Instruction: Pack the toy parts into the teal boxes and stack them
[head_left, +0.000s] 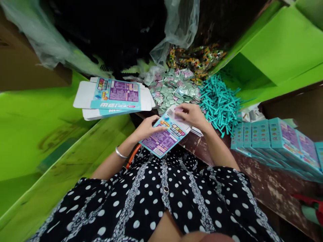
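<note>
My left hand (147, 128) is closed around the side of a small purple and teal printed carton (161, 141), thumb across its front. The carton is tilted, its white-flapped end open and facing away from me. At that opening my right hand (193, 116) pinches a small pink packet (179, 114), its fingertips close to the flaps. How far the packet reaches into the carton I cannot tell. Just beyond lies a heap of small pale green and pink packets (174, 89). Right of it is a pile of teal plastic sticks (220, 102).
Flattened cartons (118, 94) lie stacked at the left. Filled-out teal boxes (275, 141) stand in a row at the right on the worn brown table (275, 191). Behind are bags of colourful small pieces (196, 60) and clear plastic (181, 23). Green panels (295, 43) flank the spot.
</note>
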`<state>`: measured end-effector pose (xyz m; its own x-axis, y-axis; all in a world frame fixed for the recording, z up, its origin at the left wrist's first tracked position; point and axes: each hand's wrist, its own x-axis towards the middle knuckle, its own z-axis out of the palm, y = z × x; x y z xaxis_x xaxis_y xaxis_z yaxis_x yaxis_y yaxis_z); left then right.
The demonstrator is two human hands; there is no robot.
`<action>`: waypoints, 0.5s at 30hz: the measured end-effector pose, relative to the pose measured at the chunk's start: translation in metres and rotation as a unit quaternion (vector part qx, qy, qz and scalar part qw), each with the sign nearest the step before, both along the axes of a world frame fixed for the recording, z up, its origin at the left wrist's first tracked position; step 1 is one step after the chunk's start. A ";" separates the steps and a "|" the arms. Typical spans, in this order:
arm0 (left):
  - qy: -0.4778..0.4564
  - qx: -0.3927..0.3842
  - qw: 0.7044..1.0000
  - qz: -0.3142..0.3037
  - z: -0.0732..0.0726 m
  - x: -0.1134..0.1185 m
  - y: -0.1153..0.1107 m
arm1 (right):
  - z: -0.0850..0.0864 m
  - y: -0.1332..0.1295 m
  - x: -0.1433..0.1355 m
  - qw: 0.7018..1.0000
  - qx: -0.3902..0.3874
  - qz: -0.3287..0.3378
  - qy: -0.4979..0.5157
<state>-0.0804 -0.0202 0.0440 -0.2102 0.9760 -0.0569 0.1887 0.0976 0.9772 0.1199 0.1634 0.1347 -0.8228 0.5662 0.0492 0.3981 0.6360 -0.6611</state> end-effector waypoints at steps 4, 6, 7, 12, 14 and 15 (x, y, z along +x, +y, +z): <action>-0.055 0.004 0.998 0.018 -0.006 0.006 0.023 | 0.010 0.070 -0.020 0.991 0.112 -0.078 0.011; -0.060 -0.004 0.998 0.023 -0.010 0.008 0.029 | 0.003 0.129 -0.031 0.961 0.216 -0.171 0.006; -0.062 -0.007 0.998 0.023 -0.011 0.009 0.030 | -0.003 0.158 -0.037 0.954 0.233 -0.183 -0.032; -0.068 -0.020 0.997 0.043 -0.012 0.009 0.029 | -0.035 0.237 -0.060 0.938 0.212 -0.222 -0.163; -0.067 -0.026 0.996 0.059 -0.013 0.006 0.027 | -0.036 0.243 -0.060 0.938 0.207 -0.240 -0.141; -0.066 -0.029 0.995 0.065 -0.014 0.005 0.026 | -0.032 0.245 -0.056 0.938 0.213 -0.250 -0.109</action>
